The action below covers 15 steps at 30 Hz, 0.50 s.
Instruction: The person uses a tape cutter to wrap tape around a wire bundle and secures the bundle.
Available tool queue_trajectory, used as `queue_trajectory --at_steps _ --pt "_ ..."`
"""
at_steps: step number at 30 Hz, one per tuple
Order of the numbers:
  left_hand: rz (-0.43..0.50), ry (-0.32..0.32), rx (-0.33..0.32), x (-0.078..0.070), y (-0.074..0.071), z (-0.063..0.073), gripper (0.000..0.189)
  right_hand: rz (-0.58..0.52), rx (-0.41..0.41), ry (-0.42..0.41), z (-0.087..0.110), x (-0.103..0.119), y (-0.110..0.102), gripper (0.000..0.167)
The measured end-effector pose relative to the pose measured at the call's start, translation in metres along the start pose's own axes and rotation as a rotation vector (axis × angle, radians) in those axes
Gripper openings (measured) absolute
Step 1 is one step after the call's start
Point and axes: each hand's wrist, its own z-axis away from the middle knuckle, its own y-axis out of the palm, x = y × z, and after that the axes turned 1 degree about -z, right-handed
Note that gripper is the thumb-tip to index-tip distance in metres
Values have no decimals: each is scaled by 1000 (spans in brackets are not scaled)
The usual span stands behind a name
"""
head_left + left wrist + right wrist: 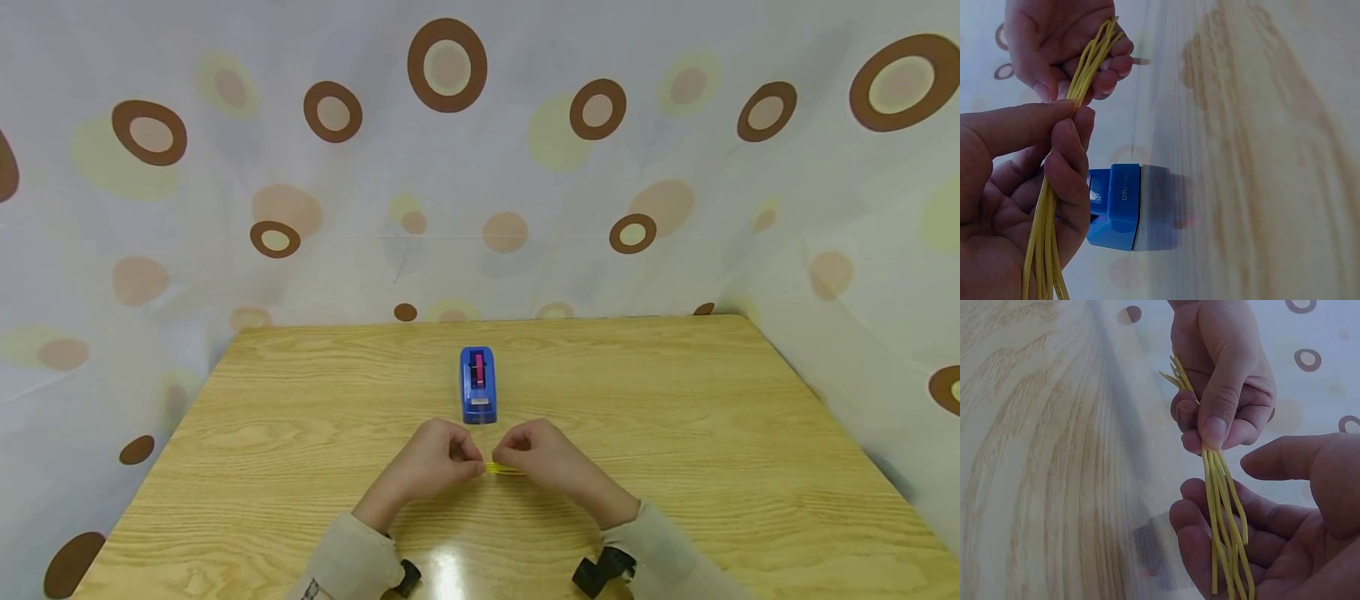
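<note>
A bundle of thin yellow strands [504,469] lies between the two hands, just above the table. Its material is hard to make out. My left hand [441,457] pinches the bundle between thumb and index finger near its middle, clearest in the left wrist view, where the strands [1041,237] run down past the palm. My right hand [551,458] is beside it; in the right wrist view its thumb stands apart, and the strands [1213,487] lie across its relaxed fingers [1194,519]. Beyond both hands is a blue tape dispenser [480,408] with a pink core.
The wooden table [300,400] stretches to both sides of the hands. A white curtain [480,183] with brown and cream circles hangs behind it and along its sides. Black wrist devices [596,575] sit by the beige sleeves [356,554].
</note>
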Motion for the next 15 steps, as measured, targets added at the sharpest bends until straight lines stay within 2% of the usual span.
queue_trajectory --at_steps 8,11,15 --pt "-9 3 -4 0 0 0 11 -29 61 -19 -2 -2 1 15" --pt "-18 6 -7 1 0 0 11 -31 86 -57 -2 -3 2 14" --pt "-28 10 -12 1 1 0 11 23 85 -117 -2 -4 4 13"
